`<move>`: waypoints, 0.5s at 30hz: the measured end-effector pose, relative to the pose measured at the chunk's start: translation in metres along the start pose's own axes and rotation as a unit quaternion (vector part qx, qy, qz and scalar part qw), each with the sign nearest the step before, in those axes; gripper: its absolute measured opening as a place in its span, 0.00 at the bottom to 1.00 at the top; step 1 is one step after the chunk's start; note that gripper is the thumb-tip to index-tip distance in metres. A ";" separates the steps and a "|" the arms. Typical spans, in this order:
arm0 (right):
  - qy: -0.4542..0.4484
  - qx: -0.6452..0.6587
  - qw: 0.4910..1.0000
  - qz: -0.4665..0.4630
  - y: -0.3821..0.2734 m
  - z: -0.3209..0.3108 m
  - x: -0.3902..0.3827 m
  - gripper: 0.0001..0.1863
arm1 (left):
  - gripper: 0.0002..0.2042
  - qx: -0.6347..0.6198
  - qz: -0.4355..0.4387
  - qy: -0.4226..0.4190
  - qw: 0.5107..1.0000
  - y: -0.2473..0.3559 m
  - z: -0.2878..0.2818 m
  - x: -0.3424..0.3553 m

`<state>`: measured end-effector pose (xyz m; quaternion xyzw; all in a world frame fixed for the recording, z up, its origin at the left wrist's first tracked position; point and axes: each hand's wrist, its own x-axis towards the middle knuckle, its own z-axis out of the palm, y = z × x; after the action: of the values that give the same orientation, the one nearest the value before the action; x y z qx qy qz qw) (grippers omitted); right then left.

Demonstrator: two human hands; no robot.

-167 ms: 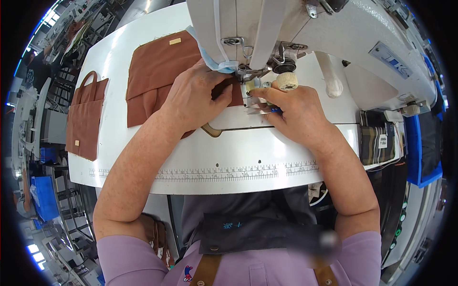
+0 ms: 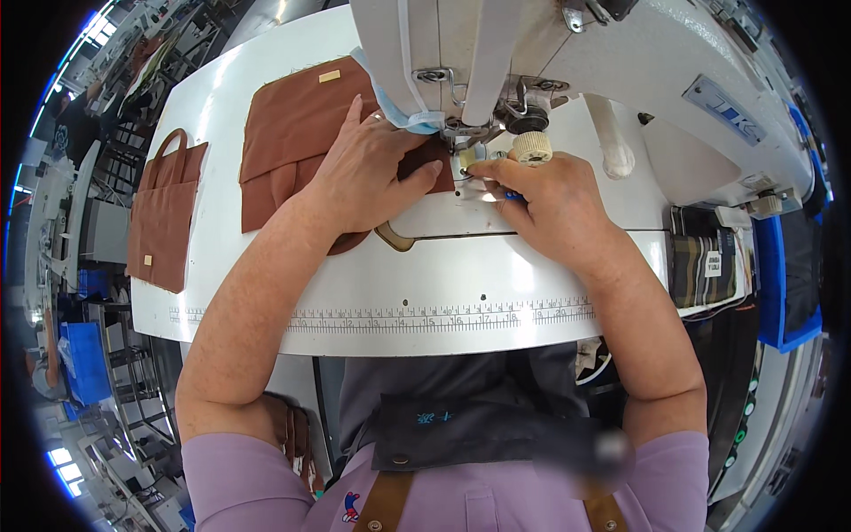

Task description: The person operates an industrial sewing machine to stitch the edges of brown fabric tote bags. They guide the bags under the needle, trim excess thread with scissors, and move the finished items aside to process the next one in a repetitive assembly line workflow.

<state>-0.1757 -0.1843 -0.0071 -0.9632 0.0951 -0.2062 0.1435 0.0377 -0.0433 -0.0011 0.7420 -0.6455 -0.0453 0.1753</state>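
My left hand lies on a brown fabric bag panel at the sewing machine's needle area, its fingers spread and one lifted a little. The thumb stretches over the panel's right end; the fingertips nearest the presser foot are partly hidden. My right hand is closed around small thread snips, metal blades pointing left with a bit of blue at the fingers. Its index finger reaches to the plate just right of the presser foot. Over the panel stands the white sewing machine, with a cream tension dial above my right hand.
A second brown bag piece with a handle lies at the table's left. A printed ruler runs along the white table's front edge. Striped folded cloth sits at the right, beside a blue bin.
My left hand has opened, its fingers spreading and the thumb straightening over the fabric. The snips in my right hand have tilted slightly, and its index finger stays by the presser foot.
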 end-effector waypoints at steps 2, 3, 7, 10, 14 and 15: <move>0.001 0.001 1.000 0.004 0.001 -0.001 0.003 0.10 | 0.23 0.005 -0.004 0.001 1.000 -0.005 0.004 -0.003; 0.003 0.001 1.000 0.012 0.001 -0.001 0.004 0.09 | 0.24 0.004 0.002 0.003 1.000 -0.004 0.001 -0.005; 0.017 0.012 0.999 0.029 0.004 -0.001 0.006 0.08 | 0.28 0.006 0.021 0.016 1.000 -0.002 -0.008 -0.029; 0.025 0.002 1.000 0.006 0.004 0.001 0.005 0.08 | 0.30 -0.033 0.022 -0.050 0.998 0.004 -0.021 -0.065; 0.044 0.016 0.998 -0.034 0.007 0.006 0.003 0.08 | 0.30 -0.126 0.020 -0.114 0.985 0.030 -0.045 -0.135; 0.047 0.028 0.998 -0.042 0.003 0.006 0.006 0.09 | 0.30 -0.171 -0.006 -0.083 0.982 0.038 -0.051 -0.157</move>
<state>-0.1684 -0.1876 -0.0113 -0.9513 0.0553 -0.2599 0.1564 -0.0085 0.1157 0.0339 0.6987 -0.6357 -0.2175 0.2458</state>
